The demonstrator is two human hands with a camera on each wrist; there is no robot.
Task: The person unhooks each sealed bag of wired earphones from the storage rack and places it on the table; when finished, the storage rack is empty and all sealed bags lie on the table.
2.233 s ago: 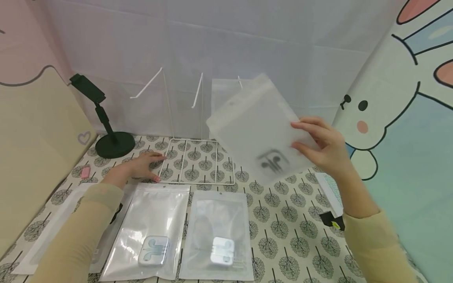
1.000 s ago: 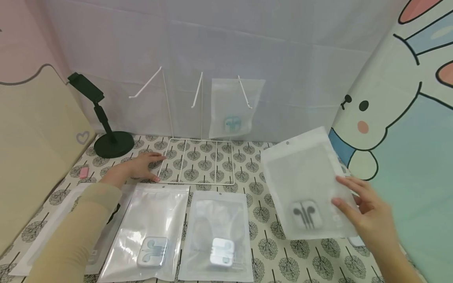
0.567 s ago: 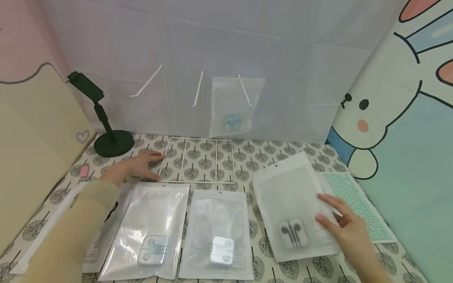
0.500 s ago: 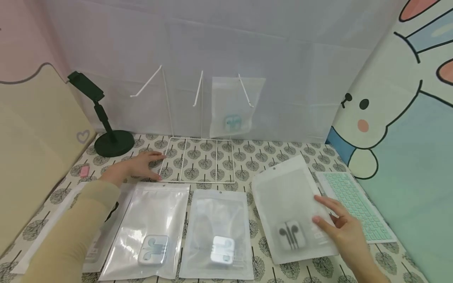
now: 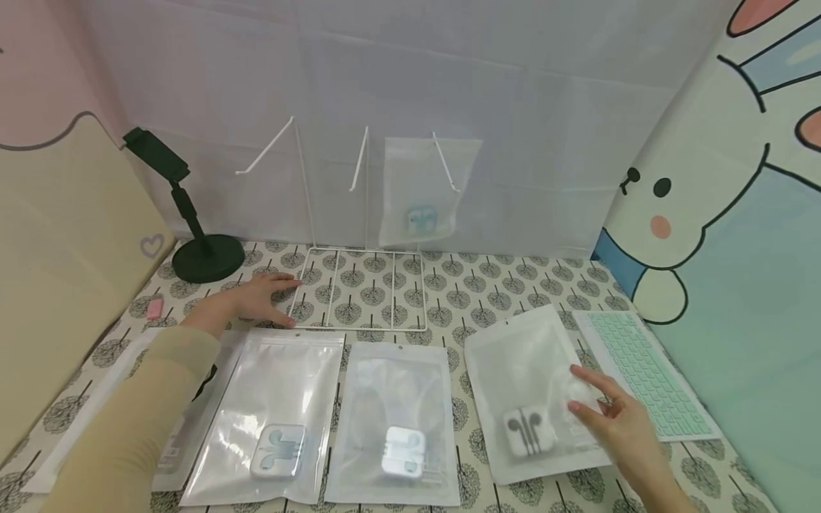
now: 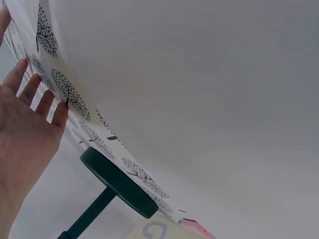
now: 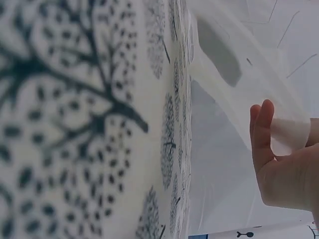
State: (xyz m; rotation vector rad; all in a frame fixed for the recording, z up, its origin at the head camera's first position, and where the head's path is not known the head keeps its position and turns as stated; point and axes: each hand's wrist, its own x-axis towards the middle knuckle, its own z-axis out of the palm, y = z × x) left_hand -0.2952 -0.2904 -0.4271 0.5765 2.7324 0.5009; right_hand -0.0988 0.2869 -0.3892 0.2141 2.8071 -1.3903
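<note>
My right hand (image 5: 618,420) pinches the right edge of a frosted zip bag (image 5: 513,363) between thumb and fingers. Inside its lower part, dark-looking earphones (image 5: 528,429) show in a square case. The bag lies low over the table at the right, its held edge raised; the right wrist view shows the bag (image 7: 286,137) bending at the grip. My left hand (image 5: 256,298) rests at the left side of a white wire rack's base (image 5: 359,330), fingers spread and thumb by the front corner. In the left wrist view the left hand (image 6: 27,134) has loosely extended fingers.
Another bag (image 5: 430,171) hangs from the rack's right hook. Two earphone bags, one glossy (image 5: 288,385) and one frosted (image 5: 398,392), lie in front. A further bag (image 5: 77,442) is partly under the left sleeve. Around stand a dark green stand (image 5: 208,258), a pink piece (image 5: 155,308) and a keyboard (image 5: 648,374).
My right hand has brought the bag from in front of the rack, rightward and down to the table. The keyboard and hanging bag are now uncovered. My left hand has stayed put.
</note>
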